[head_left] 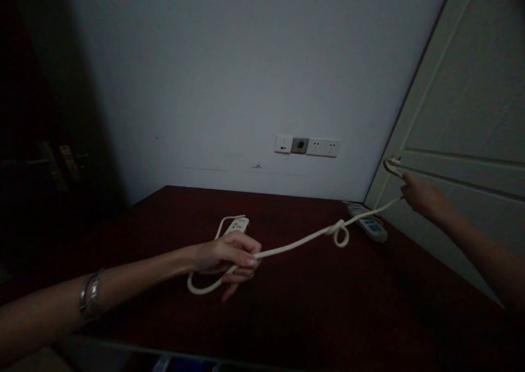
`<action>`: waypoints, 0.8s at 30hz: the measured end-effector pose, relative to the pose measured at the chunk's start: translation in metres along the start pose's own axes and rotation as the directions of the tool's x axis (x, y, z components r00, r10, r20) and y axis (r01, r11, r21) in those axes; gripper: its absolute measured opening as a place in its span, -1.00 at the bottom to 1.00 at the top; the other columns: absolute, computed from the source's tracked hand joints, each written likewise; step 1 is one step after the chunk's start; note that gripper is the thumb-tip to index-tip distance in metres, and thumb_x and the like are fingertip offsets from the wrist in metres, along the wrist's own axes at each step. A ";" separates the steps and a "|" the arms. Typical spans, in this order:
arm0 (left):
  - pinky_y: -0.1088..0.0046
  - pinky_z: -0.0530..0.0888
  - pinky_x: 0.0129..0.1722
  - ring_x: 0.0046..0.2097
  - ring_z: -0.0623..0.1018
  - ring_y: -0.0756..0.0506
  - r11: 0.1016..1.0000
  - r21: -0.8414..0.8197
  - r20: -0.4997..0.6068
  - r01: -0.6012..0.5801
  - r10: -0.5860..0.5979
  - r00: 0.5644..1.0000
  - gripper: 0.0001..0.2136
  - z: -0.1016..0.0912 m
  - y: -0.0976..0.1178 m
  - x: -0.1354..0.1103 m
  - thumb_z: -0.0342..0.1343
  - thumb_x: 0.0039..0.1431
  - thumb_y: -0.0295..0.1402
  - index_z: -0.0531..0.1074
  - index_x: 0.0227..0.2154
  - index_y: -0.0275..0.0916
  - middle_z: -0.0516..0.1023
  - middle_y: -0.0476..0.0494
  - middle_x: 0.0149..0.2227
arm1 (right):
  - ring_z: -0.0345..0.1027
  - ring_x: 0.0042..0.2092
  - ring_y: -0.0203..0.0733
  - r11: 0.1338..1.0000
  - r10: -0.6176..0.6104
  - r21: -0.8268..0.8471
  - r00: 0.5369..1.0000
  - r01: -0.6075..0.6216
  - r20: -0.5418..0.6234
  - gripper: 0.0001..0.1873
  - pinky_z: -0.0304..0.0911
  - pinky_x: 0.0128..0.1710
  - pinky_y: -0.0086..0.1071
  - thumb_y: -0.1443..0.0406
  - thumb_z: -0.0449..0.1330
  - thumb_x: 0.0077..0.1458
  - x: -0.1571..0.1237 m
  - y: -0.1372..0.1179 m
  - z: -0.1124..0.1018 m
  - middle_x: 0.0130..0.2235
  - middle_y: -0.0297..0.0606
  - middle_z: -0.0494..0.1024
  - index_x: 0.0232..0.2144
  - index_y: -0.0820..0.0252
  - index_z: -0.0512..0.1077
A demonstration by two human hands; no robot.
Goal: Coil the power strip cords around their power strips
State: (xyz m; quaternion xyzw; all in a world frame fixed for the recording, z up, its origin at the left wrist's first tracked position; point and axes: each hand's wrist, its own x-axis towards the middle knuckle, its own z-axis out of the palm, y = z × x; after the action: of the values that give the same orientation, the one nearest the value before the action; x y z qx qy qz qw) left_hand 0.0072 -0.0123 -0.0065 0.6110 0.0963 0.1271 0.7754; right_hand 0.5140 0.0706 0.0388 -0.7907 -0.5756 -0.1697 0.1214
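Observation:
A white power cord [295, 244] is stretched between my two hands above the dark red table. My left hand [229, 256] pinches it near the middle of the view, and a slack loop hangs below the wrist side. Behind that hand lies a white power strip [238, 225], partly hidden by the fingers. Toward the right, the cord has a loose knot with a small loop [341, 235]. My right hand [420, 192] is closed on the cord's far end, with the plug [392, 167] sticking out past the fingers.
A second power strip [372, 227] with blue parts rests at the table's [295, 306] back right. Wall sockets [323, 147] are set in the wall behind. A white panelled door [463, 142] stands close on the right.

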 end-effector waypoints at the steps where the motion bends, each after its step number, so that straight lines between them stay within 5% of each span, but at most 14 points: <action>1: 0.61 0.37 -0.74 -0.68 0.21 0.13 1.000 0.007 -0.004 0.010 -0.010 1.000 -0.82 0.000 0.000 -0.003 0.04 0.05 -0.43 0.18 -0.59 -0.30 0.18 0.07 -0.63 | 0.30 -0.42 0.02 1.000 0.022 -0.021 1.000 -0.022 0.013 -0.58 -0.01 -0.50 -0.31 0.31 -0.21 0.12 -0.001 0.003 -0.001 -0.32 0.24 0.42 -0.01 0.37 0.18; 24: 0.53 0.44 -0.68 -0.64 0.24 0.10 0.986 0.101 -0.071 0.134 -0.128 0.989 -0.83 -0.012 -0.005 -0.052 0.05 0.04 -0.41 0.20 -0.58 -0.31 0.19 0.06 -0.63 | 0.35 -0.38 0.03 0.977 0.106 -0.186 0.994 -0.103 0.002 -0.59 0.04 -0.51 -0.36 0.26 -0.21 0.14 -0.003 0.038 0.003 -0.32 0.11 0.46 -0.01 0.27 0.17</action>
State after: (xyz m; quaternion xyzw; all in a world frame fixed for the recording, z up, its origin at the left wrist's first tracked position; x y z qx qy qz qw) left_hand -0.0451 -0.0183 -0.0146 0.6391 0.1677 0.0902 0.7452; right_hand 0.5496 0.0577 0.0353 -0.8287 -0.5157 -0.2111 0.0526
